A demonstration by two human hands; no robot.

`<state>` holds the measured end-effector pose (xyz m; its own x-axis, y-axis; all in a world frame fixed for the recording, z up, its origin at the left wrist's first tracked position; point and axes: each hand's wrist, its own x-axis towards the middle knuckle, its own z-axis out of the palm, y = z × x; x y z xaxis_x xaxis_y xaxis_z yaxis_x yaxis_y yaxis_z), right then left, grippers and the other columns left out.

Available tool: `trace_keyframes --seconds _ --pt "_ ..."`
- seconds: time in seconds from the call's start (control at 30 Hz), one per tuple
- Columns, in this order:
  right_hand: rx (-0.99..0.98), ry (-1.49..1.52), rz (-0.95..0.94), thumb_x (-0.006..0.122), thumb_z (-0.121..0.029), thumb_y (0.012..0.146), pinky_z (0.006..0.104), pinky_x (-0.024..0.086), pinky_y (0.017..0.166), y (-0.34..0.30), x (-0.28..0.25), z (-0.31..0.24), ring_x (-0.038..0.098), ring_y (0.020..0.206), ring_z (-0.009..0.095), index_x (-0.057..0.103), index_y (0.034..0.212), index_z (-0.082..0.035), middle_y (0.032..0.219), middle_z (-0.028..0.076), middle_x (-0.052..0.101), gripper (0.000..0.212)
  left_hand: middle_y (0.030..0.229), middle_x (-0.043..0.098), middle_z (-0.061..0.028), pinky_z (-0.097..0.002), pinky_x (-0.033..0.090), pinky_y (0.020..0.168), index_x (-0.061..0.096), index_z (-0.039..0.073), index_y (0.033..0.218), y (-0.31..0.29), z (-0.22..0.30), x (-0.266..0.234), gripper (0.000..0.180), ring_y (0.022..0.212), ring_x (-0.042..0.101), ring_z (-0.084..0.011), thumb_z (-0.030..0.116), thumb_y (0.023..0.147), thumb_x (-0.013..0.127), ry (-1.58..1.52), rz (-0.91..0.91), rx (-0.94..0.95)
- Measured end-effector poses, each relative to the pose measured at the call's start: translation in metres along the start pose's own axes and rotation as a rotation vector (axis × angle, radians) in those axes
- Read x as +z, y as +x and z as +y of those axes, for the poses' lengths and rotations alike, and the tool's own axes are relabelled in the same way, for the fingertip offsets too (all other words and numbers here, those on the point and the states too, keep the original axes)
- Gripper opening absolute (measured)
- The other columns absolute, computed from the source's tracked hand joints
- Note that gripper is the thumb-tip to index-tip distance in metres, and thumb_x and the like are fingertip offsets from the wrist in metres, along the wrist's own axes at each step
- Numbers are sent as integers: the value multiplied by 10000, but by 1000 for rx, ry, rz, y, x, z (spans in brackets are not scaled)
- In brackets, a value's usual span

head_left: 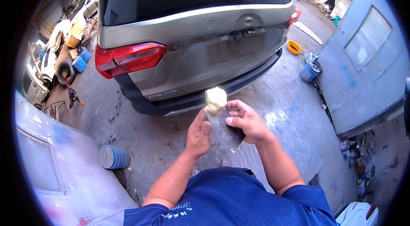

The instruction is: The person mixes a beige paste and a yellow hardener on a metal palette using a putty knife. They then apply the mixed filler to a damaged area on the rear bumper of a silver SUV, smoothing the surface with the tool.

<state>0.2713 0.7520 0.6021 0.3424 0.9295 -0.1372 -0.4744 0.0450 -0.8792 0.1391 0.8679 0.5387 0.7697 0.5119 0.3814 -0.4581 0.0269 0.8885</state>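
Both hands are held up in front of me, behind the car's rear bumper (188, 103). Between them is a thin grey putty plate (219, 124), tilted, with a dark lower right part. A thick lump of pale yellow putty (216, 99) sits on its upper end. My left hand (198, 135) is closed on the plate's left edge, thumb up. My right hand (247, 122) pinches the darker right side between thumb and fingers. Whether that dark part is a separate spreader I cannot tell.
The grey car's tailgate (226, 51) has dull, sanded-looking patches. Loose door panels (363, 55) stand at right and lower left. A blue bucket (114, 157), a yellow basin (294, 47), another bucket (309, 72), a tyre (66, 72) and a rooster (73, 93) are around.
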Motion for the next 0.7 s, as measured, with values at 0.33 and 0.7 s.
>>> trace_keyframes --seconds 0.33,0.7 --pt "-615 -632 -408 577 86 729 367 430 978 -5 3 -59 510 1196 265 614 1087 -34 1222 126 559 380 1295 470 -222 -492 534 693 315 42 1390 -15 18 -43 642 1036 572 -434 474 933 443 -988 -210 -578" --pt "-575 -1234 62 563 34 693 378 473 912 16 10 -42 579 1066 315 631 1090 -40 1147 173 595 410 1349 450 -152 -523 490 862 323 80 1405 -6 30 -22 668 1182 497 -380 549 933 383 -896 14 -396"
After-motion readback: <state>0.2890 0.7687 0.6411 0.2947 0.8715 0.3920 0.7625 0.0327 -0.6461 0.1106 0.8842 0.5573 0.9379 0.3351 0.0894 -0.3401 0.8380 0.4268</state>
